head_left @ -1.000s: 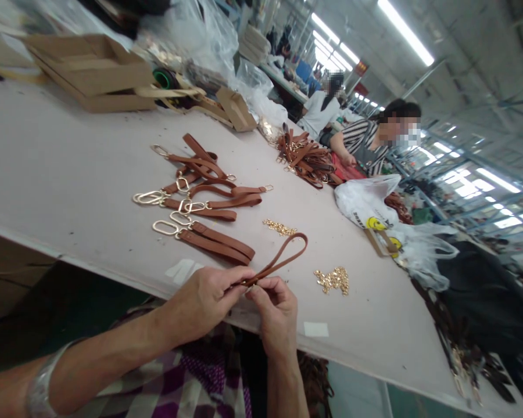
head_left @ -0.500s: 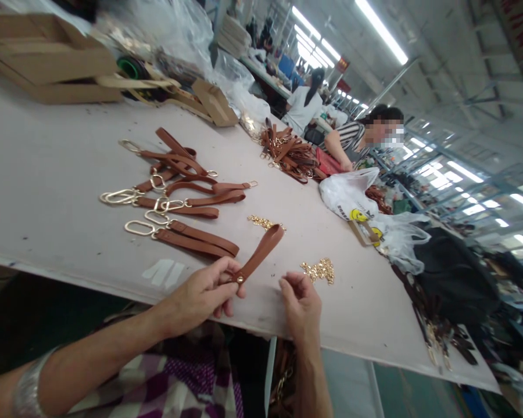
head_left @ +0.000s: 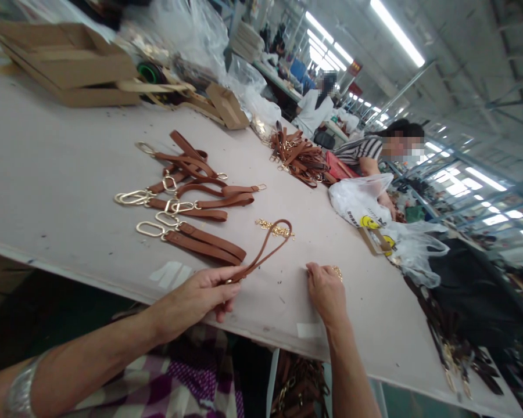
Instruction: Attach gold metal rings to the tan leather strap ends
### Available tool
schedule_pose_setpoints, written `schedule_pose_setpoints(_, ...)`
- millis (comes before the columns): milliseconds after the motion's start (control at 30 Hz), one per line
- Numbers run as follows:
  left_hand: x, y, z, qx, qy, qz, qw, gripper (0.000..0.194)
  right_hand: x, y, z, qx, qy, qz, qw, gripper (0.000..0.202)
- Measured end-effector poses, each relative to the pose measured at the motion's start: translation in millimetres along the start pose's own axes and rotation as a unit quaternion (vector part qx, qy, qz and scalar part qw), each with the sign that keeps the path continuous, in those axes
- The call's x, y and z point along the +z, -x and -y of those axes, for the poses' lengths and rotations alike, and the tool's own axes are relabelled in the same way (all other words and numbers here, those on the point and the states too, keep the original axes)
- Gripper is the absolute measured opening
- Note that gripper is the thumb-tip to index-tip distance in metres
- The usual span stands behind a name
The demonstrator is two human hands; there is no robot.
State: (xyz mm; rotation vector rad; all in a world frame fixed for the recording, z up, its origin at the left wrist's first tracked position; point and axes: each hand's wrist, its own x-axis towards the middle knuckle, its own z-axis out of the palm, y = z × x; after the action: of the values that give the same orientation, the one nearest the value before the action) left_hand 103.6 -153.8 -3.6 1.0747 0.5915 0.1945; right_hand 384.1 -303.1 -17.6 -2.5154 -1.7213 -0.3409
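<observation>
My left hand is closed on the lower end of a brown leather wrist strap, whose loop stands up from the fingers, seen edge-on. My right hand rests at a small pile of gold metal pieces, most of which it covers. Its fingers are curled together; what they hold, if anything, is hidden. Behind the strap's loop lies a second pile of gold pieces. Left of it, several brown straps with gold oval rings and clasps lie on the pale table.
Cardboard boxes and clear plastic bags line the far left edge. A heap of brown straps lies beyond, near a co-worker in a striped top. White plastic bags, a black bag and dark straps lie right.
My right hand has moved right and forward onto the nearer gold pile, covering most of it. The strap in my left hand has turned, so its loop now shows edge-on. The camera view has shifted slightly.
</observation>
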Motion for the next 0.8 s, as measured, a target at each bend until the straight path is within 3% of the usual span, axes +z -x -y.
schedule_pose_setpoints(167, -1.5, 0, -4, 0.039, -0.035, -0.03, 0.998, 0.054, -1, -8, -1, -0.001, -0.005, 0.0, 1.0, 0.023)
schedule_pose_setpoints(267, -0.2, -5, -2, 0.04, -0.012, -0.048, 0.998, 0.052, -5, -4, 18, 0.075, -0.145, -0.039, 0.986, 0.015)
schedule_pose_setpoints(367, 1.4, -13, 4, 0.053, 0.014, -0.053, 0.997, 0.046, -10, 8, 56, 0.159, -0.403, -0.085, 0.897, 0.016)
schedule_pose_setpoints(433, 2.4, -18, 8, 0.066, 0.021, -0.052, 0.996, 0.036, -12, 16, 86, 0.181, -0.509, -0.101, 0.835, 0.02)
schedule_pose_setpoints(500, 3.3, -21, 10, 0.074, 0.015, -0.053, 0.996, 0.028, -13, 21, 112, 0.182, -0.545, -0.107, 0.812, 0.02)
schedule_pose_setpoints(633, 4.6, -20, 11, 0.074, -0.017, -0.056, 0.996, 0.021, -11, 23, 144, 0.127, -0.524, -0.123, 0.833, 0.013)
schedule_pose_setpoints(800, 6.6, -15, 11, 0.117, -0.112, -0.079, 0.984, 0.011, -13, 19, 154, 0.043, -0.409, -0.151, 0.899, 0.006)
